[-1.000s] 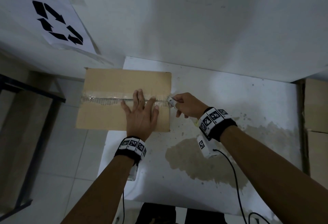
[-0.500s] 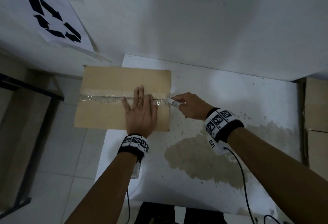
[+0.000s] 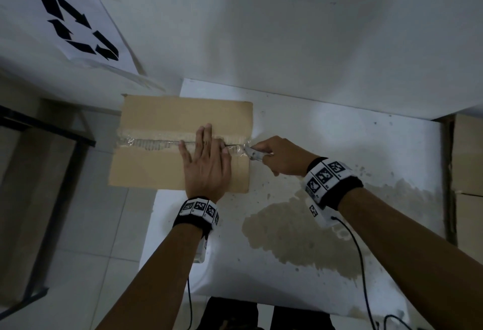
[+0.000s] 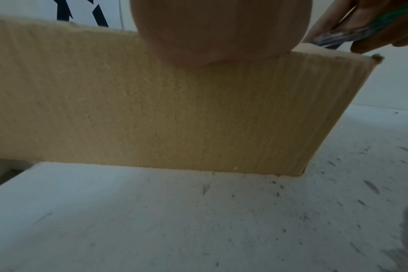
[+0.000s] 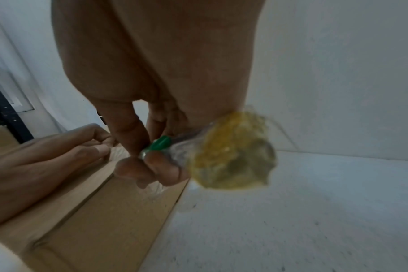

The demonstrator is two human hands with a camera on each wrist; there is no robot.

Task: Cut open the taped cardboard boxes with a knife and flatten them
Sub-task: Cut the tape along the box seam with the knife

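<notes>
- Head view first: a cardboard box (image 3: 156, 170) sits on the left end of a white table (image 3: 339, 146), its left part jutting out past the table's left edge over the tiled floor (image 3: 86, 225).
- Its far edge lies near the white wall (image 3: 287, 29), with only a thin strip of tabletop showing between them at the right corner.
- Clear tape (image 3: 146, 142) runs left to right along the middle seam of the box top, wrinkled and ragged.
- One left hand (image 3: 206, 162) lies flat on the box top, fingers straight and pressed across the seam, holding nothing.
- Just off the box's right edge, the right hand (image 3: 282, 157) is wrapped round a knife (image 3: 254, 154), whose tip meets the tape at that edge.
- From the right wrist, the knife handle shows clear with a green part (image 5: 161, 143), and a blurred wad of yellowish tape (image 5: 231, 152) clings to it.
- From the left wrist, the near side wall of the box (image 4: 175, 110) stands upright on the table, its bottom edge flush with the surface.
- Right of the box, the tabletop lies open, with a brown stain (image 3: 292, 230) near the front.
- More cardboard (image 3: 467, 167) stands beyond the table's right edge; a black frame (image 3: 47, 131) stands at the left; a recycling sign (image 3: 78, 24) is taped to the wall.
</notes>
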